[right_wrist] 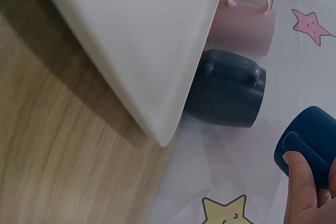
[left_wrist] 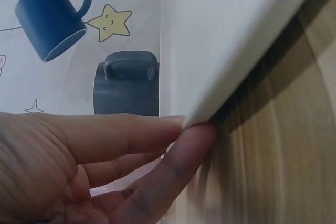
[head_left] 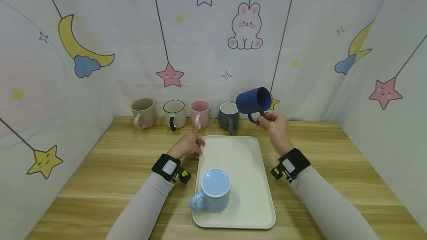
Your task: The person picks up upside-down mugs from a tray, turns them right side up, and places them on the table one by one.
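Observation:
My right hand (head_left: 276, 129) holds a dark blue mug (head_left: 250, 101) by its handle, up in the air beyond the tray's far right corner. The mug is tipped on its side, its mouth facing right in the head view. At the far left corner of the white tray (head_left: 238, 166), my left hand (head_left: 188, 145) pinches the rim between thumb and finger, seen closely in the left wrist view (left_wrist: 126, 156). A light blue mug (head_left: 215, 192) stands upside down on the tray's near left part, handle pointing left.
Along the back wall stand a beige mug (head_left: 146, 112), a white mug with a black rim (head_left: 178, 116), a pink mug (head_left: 204, 112) and a dark grey mug (head_left: 224, 117). A patterned cloth (head_left: 207, 40) encloses the wooden table (head_left: 110, 166) at the back and sides.

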### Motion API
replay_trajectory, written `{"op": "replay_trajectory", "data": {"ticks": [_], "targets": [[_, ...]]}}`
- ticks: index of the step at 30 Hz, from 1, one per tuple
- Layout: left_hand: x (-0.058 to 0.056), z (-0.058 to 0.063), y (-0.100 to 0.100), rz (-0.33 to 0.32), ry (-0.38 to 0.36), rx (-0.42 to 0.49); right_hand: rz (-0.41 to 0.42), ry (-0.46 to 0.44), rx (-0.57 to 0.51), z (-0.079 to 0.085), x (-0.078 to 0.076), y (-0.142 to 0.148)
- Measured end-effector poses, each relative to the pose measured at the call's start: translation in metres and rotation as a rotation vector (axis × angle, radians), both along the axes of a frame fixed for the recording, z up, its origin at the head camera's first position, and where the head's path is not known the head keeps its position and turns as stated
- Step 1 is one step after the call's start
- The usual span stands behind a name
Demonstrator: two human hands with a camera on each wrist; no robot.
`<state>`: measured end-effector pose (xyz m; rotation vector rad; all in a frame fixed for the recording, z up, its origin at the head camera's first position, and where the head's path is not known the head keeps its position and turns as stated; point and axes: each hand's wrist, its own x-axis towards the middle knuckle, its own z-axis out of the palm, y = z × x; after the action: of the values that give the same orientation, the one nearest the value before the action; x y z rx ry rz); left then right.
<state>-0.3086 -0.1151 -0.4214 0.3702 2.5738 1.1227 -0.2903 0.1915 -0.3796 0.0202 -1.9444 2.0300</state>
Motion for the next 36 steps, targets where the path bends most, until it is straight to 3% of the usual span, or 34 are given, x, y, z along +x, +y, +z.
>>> {"op": "replay_trajectory", "data": {"ticks": [8, 18, 26, 36], "targets": [[0.001, 0.003, -0.001, 0.011, -0.007, -0.015, -0.092, -0.098, 0.046, -0.009, -0.009, 0.009], [0.004, 0.003, 0.000, 0.007, -0.006, 0.001, -0.136, -0.192, 0.100, -0.028, -0.022, 0.020], [0.003, 0.004, -0.001, 0.006, -0.003, -0.011, -0.147, -0.235, 0.149, -0.032, -0.027, 0.022], [0.003, 0.003, -0.002, 0.004, 0.006, -0.014, -0.189, -0.335, 0.419, -0.034, -0.030, 0.018]]}}
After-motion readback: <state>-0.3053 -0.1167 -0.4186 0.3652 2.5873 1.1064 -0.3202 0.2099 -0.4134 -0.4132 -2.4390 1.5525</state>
